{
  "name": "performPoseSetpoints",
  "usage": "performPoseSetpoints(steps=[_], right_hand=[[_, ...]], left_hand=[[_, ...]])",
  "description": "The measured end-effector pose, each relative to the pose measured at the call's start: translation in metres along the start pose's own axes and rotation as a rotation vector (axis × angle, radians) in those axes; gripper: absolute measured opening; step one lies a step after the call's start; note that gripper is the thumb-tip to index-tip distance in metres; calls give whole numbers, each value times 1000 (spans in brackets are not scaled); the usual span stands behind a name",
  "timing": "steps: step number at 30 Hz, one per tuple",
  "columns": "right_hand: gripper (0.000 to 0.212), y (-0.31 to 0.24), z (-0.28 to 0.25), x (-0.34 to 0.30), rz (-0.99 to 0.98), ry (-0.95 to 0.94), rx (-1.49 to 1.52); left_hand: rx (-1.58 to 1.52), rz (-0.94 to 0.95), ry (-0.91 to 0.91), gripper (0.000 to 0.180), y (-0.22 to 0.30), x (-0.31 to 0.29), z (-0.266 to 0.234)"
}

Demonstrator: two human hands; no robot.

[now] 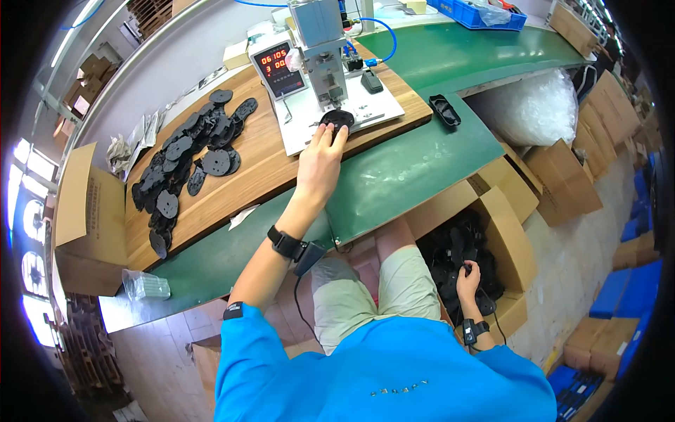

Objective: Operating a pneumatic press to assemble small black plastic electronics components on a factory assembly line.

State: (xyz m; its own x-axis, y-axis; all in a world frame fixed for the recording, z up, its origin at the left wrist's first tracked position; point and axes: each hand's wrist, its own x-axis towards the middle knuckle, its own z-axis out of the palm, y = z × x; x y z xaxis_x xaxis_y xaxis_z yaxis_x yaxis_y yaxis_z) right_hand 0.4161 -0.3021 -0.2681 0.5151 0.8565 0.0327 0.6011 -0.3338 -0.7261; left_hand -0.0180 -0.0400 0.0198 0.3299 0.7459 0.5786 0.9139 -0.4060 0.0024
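My left hand (322, 156) reaches forward to a round black plastic part (338, 121) under the head of a bench press (325, 67). Its fingers are stretched out, with the tips resting on the part's near edge; the thumb is hidden. Low on the right, my right hand (467, 283) is inside an open cardboard box (508, 243). Its fingers are closed around a dark plastic part (465, 268), whose full shape blends into the black parts (450, 243) filling the box.
Left of the press, flat black discs (179, 148) lie heaped on a wooden board (253, 165). A control box (279, 68) with red digits stands behind. One black shell part (444, 111) lies on the green table (408, 165). An open carton (88, 218) stands far left.
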Motion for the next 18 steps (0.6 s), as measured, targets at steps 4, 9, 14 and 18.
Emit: performPoseSetpoints(steps=[4, 9, 14, 18], right_hand=[[23, 13, 3, -3, 21, 4, 18], [23, 18, 8, -7, 39, -37, 25], [23, 15, 9, -7, 46, -49, 22], [23, 15, 9, -4, 16, -66, 12]], left_hand=[[43, -10, -21, 55, 10, 7, 13], [134, -17, -15, 54, 8, 21, 25], [153, -48, -146, 53, 21, 39, 21], [123, -61, -233, 52, 23, 47, 13]])
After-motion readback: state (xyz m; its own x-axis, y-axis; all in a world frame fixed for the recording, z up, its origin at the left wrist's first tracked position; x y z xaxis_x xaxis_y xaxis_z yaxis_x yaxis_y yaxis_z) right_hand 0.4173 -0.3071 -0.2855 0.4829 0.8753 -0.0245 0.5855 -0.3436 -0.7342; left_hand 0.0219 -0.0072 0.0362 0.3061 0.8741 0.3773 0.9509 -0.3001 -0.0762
